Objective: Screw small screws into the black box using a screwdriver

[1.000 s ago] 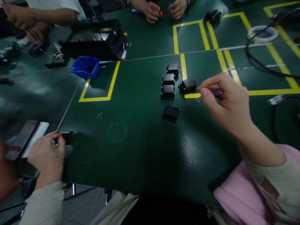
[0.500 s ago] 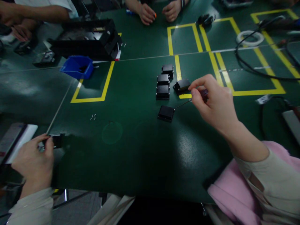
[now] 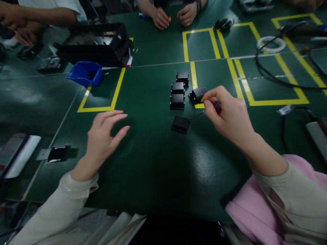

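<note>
My right hand point(image 3: 224, 110) is closed on a screwdriver point(image 3: 217, 106) with a dark handle. Its thin shaft slants down left, the tip at the right edge of a small flat black box point(image 3: 181, 124) on the table. Just beyond my fingers sits a tilted black block point(image 3: 198, 94). Several similar black blocks point(image 3: 177, 100) stand in a column to its left. My left hand point(image 3: 106, 134) hovers over the table, empty, thumb and fingers apart. Left of it lies a black part with a metal plate point(image 3: 58, 153).
A blue bin point(image 3: 85, 73) stands before a black crate point(image 3: 94, 44) at the back left. Co-workers' hands point(image 3: 160, 18) rest across the table. Cables point(image 3: 268, 68) and a white ring point(image 3: 270, 44) lie right. A pink cloth point(image 3: 255, 207) is beside my right arm.
My left hand has let go of the black part with the metal plate and moved right, with its fingers opened. My right hand has shifted slightly left with the screwdriver.
</note>
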A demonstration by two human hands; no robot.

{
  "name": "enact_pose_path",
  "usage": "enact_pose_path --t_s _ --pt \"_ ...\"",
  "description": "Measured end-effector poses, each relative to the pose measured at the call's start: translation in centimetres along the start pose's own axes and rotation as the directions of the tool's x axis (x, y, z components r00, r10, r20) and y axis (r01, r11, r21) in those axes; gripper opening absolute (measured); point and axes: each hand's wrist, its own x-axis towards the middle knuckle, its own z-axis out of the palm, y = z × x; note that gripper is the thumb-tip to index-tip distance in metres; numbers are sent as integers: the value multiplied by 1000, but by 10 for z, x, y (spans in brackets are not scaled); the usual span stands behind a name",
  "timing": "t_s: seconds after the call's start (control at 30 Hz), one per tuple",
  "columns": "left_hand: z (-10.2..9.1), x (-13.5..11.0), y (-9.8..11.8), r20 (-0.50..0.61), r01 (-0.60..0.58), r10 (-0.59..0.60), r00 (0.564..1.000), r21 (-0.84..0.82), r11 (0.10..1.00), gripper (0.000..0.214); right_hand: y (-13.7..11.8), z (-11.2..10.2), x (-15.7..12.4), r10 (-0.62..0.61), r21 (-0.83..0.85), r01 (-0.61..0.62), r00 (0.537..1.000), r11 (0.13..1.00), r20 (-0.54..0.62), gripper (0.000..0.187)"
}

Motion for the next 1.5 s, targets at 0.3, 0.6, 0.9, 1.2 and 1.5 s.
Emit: enact_pose_path --t_s 0.3,0.6,0.9,1.2,1.5 --pt "70 84 94 306 -304 415 857 -350 886 66 1 2 0 -4 -43 4 1000 999 13 15" --pt "112 78 104 314 -242 391 865 -421 874 50 -16 -7 15 66 -202 -24 976 979 207 22" --pt "116 79 102 308 -261 393 866 -392 882 48 -34 0 48 59 -243 12 956 970 286 17" --pt "117 76 104 267 -223 358 895 -427 876 49 -34 -5 31 45 -203 12 961 979 274 20" --pt "109 69 106 289 -144 260 921 -366 919 52 -43 -8 28 160 -320 -54 935 946 317 23"
